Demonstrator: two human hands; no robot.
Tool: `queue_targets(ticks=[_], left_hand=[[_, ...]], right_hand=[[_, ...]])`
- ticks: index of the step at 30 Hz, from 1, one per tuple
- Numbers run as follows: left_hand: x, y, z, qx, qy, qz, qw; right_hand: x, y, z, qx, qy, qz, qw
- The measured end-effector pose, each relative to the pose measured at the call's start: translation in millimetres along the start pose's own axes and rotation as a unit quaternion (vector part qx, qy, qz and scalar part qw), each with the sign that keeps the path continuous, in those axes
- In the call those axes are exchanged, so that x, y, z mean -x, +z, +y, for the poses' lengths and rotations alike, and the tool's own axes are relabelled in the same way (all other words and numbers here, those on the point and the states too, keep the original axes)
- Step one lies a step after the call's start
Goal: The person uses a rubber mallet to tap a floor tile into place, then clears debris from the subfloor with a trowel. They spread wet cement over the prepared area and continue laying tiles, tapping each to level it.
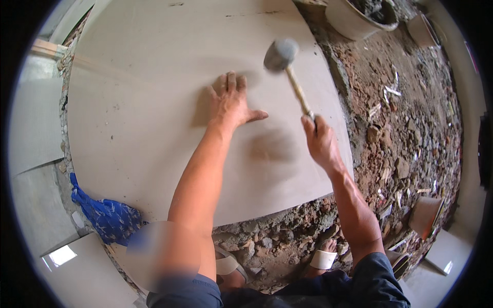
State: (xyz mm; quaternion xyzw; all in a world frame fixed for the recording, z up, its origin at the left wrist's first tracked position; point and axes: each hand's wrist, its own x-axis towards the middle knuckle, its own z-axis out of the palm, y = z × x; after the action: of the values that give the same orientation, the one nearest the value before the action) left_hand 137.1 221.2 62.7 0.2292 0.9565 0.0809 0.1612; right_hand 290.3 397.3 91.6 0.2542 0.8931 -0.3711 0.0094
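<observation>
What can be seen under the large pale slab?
Rubble shows along the near edge of the slab, and more lies beyond its right edge. What is directly underneath cannot be seen, because the slab covers it.

tile (149,123) beneath left hand (229,105) is looking smooth | mallet (290,76) in right hand (322,142): head (281,54) is looking matt, rubbery; handle (299,93) is looking wooden | rubble (405,133) right of right hand is looking rough, crumbly
</observation>
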Motion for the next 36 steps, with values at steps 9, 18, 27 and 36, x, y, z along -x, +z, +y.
queue_targets(ticks=[9, 18, 27, 36], left_hand=[[-0.7, -7.3, -6.0, 0.011, 0.003, -0.015, 1.000], [-2.0, -5.7, -11.6, -0.007, 0.009, -0.010, 1.000], [-3.3, -4.3, -18.6, -0.012, 0.029, -0.005, 0.999], [-4.2, -1.4, -19.1, 0.009, 0.022, -0.003, 1.000]], right_hand=[[-85.1, 30.0, -52.2, 0.056, -0.036, 0.034, 0.997], [-97.4, 36.4, -73.2, 0.025, -0.072, 0.030, 0.997], [-129.7, 87.9, -103.7, 0.039, -0.131, 0.048, 0.990], [-131.2, 82.2, -67.7, 0.063, -0.104, 0.031, 0.992]])
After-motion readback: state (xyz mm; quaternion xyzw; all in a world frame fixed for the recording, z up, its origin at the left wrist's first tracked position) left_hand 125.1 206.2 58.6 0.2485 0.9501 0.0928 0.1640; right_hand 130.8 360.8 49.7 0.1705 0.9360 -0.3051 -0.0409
